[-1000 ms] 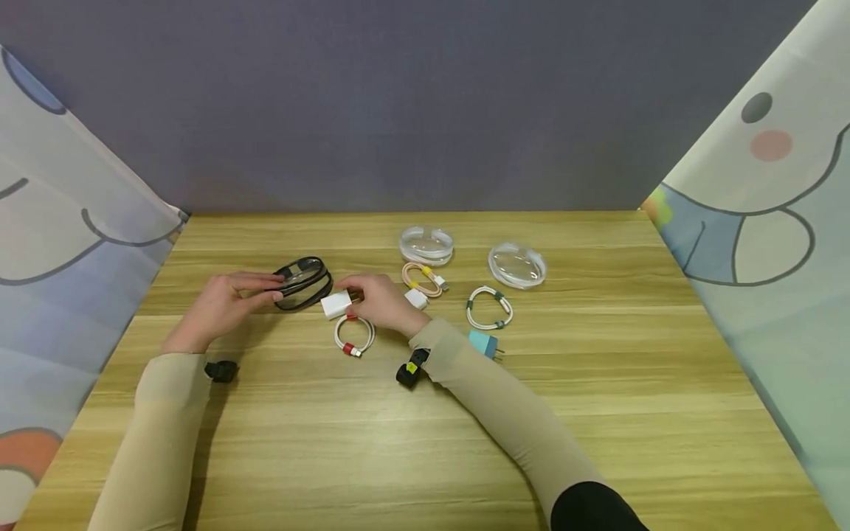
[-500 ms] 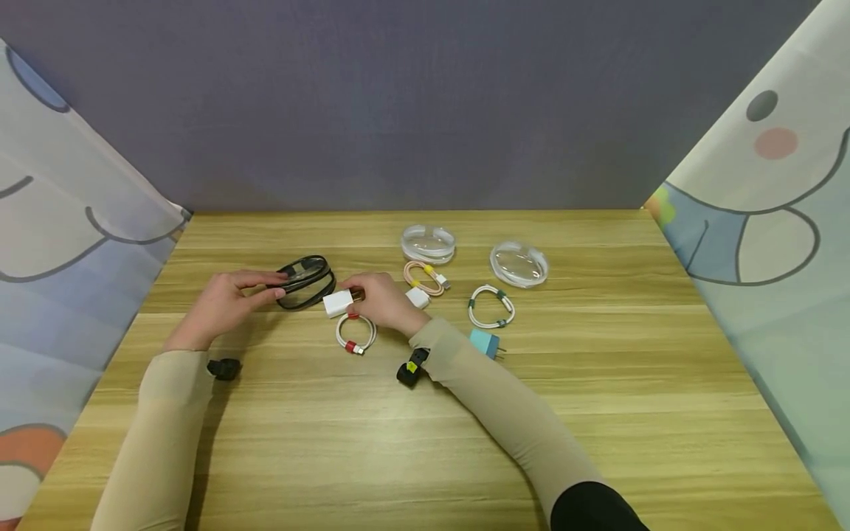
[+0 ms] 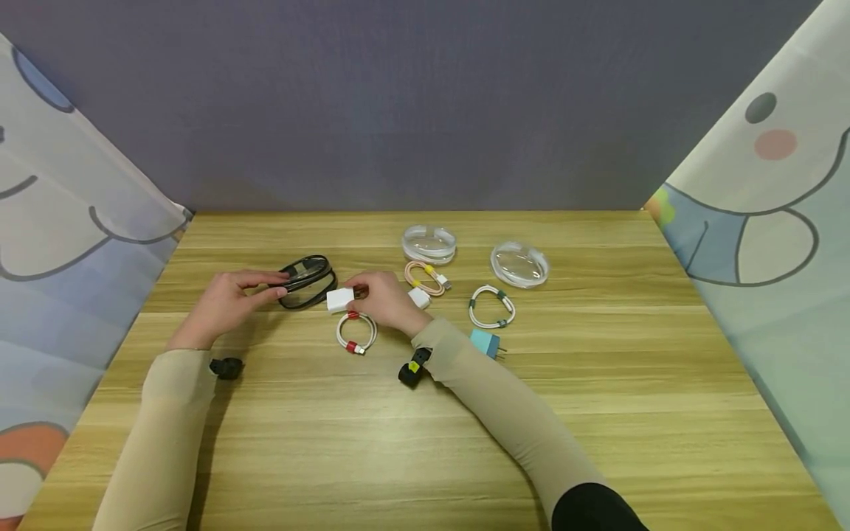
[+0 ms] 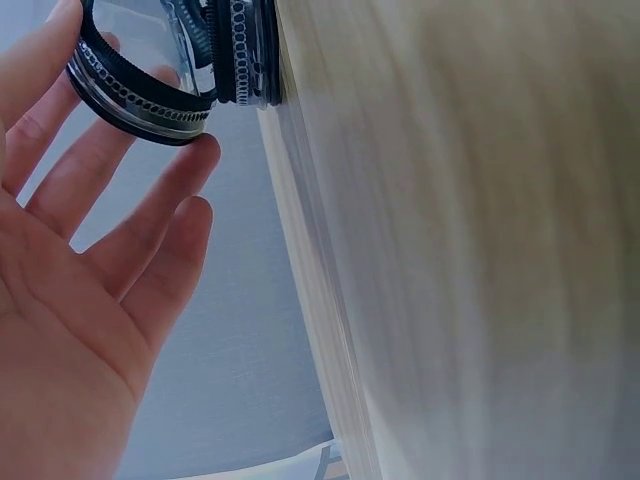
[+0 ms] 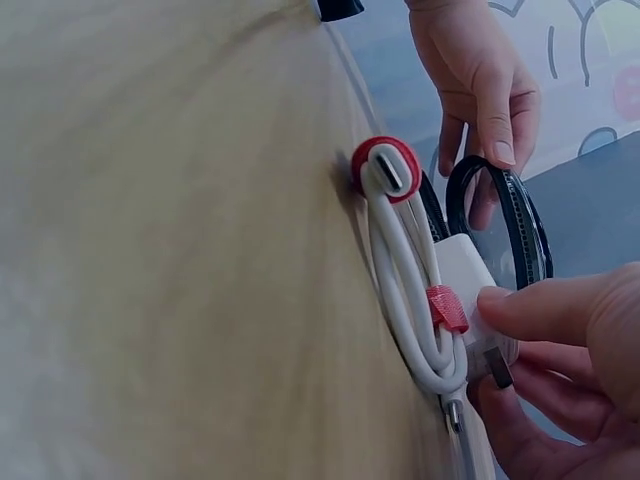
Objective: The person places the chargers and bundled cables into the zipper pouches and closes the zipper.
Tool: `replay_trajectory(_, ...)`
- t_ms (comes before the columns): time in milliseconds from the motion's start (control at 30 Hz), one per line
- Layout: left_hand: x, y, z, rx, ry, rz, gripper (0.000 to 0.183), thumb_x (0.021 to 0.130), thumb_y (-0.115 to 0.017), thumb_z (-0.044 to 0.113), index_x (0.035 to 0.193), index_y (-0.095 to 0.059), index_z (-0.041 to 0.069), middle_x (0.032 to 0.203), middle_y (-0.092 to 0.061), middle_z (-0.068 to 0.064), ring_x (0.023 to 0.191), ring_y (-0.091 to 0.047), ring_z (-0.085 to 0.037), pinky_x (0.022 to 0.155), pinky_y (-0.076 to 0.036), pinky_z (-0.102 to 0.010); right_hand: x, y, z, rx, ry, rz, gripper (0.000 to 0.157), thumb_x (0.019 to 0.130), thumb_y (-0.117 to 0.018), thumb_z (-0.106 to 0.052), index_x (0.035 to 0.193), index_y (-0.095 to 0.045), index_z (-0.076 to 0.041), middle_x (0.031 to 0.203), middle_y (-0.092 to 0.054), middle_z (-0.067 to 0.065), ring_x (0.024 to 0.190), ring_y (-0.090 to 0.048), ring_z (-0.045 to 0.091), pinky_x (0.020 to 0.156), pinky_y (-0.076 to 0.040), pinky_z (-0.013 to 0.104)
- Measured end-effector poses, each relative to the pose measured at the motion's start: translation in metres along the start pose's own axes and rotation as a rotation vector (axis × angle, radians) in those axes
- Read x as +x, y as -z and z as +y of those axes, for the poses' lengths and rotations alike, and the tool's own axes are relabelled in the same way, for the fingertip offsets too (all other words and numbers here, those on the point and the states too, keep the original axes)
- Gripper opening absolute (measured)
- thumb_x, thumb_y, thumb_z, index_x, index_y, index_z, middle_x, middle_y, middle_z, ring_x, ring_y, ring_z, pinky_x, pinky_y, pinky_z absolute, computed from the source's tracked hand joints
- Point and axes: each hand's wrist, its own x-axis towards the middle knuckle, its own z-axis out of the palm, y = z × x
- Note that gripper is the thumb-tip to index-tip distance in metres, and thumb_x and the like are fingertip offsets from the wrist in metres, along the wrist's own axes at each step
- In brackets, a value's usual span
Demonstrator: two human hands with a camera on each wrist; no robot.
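My left hand (image 3: 229,302) holds the edge of a clear round zip case with black trim (image 4: 150,92) between thumb and fingers. The case stands open on the table at the left, its black zipper rim tilted up in the left wrist view. Just right of it, my right hand (image 3: 381,301) pinches a white charger plug (image 3: 340,300) between thumb and fingers, its prongs toward the palm. In front of the charger lies a coiled white cable with red ties (image 5: 390,280). The right wrist view shows the charger behind that cable and close to the black-trimmed case.
Right of my right hand lie a coiled pink cable with yellow ties (image 3: 412,282) and a second white charger (image 3: 419,297). Farther right are a white cable with green ties (image 3: 473,310) and a blue charger (image 3: 482,342). Two clear round white-trimmed cases (image 3: 429,258) (image 3: 520,281) sit behind.
The white charger has turned slightly in my right hand and sits more level. My left hand keeps its hold on the case. The head view has shifted a little.
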Motion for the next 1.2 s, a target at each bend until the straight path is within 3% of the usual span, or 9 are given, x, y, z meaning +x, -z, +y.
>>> replay_trajectory(267, -0.001, 0.003, 0.001, -0.015, 0.024, -0.006, 0.033, 0.094, -0.069, 0.038, 0.119, -0.075, 0.017, 0.125, -0.068, -0.012, 0.111, -0.061, -0.029, 0.085, -0.045, -0.048, 0.002, -0.001, -0.001, 0.097, 0.006, 0.023, 0.037, 0.087, -0.078, -0.016, 0.122, -0.072, -0.007, 0.118, -0.071, 0.005, 0.094, -0.068, 0.007, 0.080, -0.049, 0.014)
replay_trajectory(433, -0.002, 0.004, 0.001, 0.019, 0.008, 0.005, 0.033, 0.095, -0.069, 0.037, 0.119, -0.075, 0.016, 0.124, -0.068, -0.013, 0.086, -0.061, -0.024, 0.067, -0.043, -0.031, 0.009, -0.005, -0.006, 0.153, 0.018, 0.026, 0.038, 0.088, -0.077, -0.016, 0.124, -0.071, -0.006, 0.121, -0.070, 0.007, 0.096, -0.067, 0.007, 0.080, -0.049, 0.013)
replay_trajectory(567, -0.002, 0.003, 0.001, 0.007, 0.013, 0.011, 0.032, 0.094, -0.069, 0.038, 0.118, -0.076, 0.017, 0.123, -0.068, -0.014, 0.074, -0.052, -0.023, 0.058, -0.038, -0.028, 0.015, -0.008, -0.010, 0.161, 0.012, 0.037, 0.037, 0.088, -0.077, -0.016, 0.124, -0.071, -0.008, 0.122, -0.069, 0.007, 0.097, -0.068, 0.008, 0.079, -0.049, 0.011)
replay_trajectory(800, -0.002, 0.004, 0.003, -0.001, 0.030, 0.016, 0.033, 0.094, -0.070, 0.039, 0.117, -0.076, 0.017, 0.121, -0.069, -0.013, 0.098, -0.062, -0.028, 0.066, -0.043, -0.028, 0.020, -0.014, -0.012, 0.176, -0.001, 0.043, 0.036, 0.089, -0.077, -0.014, 0.123, -0.071, -0.007, 0.123, -0.069, 0.007, 0.098, -0.068, 0.009, 0.078, -0.048, 0.010)
replay_trajectory(933, -0.002, 0.003, 0.004, -0.030, 0.041, 0.011, 0.033, 0.093, -0.070, 0.039, 0.117, -0.077, 0.017, 0.120, -0.069, -0.013, 0.107, -0.063, -0.032, 0.079, -0.047, -0.041, 0.022, -0.017, -0.011, 0.158, -0.013, 0.062, 0.036, 0.088, -0.078, -0.016, 0.123, -0.071, -0.009, 0.124, -0.068, 0.006, 0.096, -0.068, 0.008, 0.077, -0.048, 0.011)
replay_trajectory(1067, -0.001, 0.001, 0.003, -0.041, 0.013, 0.025, 0.030, 0.092, -0.072, 0.036, 0.114, -0.077, 0.016, 0.119, -0.070, -0.013, 0.107, -0.063, -0.032, 0.085, -0.047, -0.053, 0.025, -0.020, -0.011, 0.106, -0.015, 0.096, 0.036, 0.087, -0.079, -0.020, 0.122, -0.073, -0.013, 0.124, -0.069, 0.003, 0.095, -0.067, 0.006, 0.077, -0.048, 0.012)
replay_trajectory(1200, 0.001, -0.002, 0.003, -0.005, -0.030, 0.047, 0.025, 0.092, -0.073, 0.034, 0.111, -0.078, 0.018, 0.116, -0.072, -0.011, 0.099, -0.065, -0.026, 0.081, -0.047, -0.049, 0.028, -0.022, -0.011, 0.041, -0.010, 0.112, 0.036, 0.086, -0.080, -0.025, 0.120, -0.075, -0.015, 0.121, -0.071, 0.000, 0.104, -0.066, 0.007, 0.085, -0.046, 0.013)
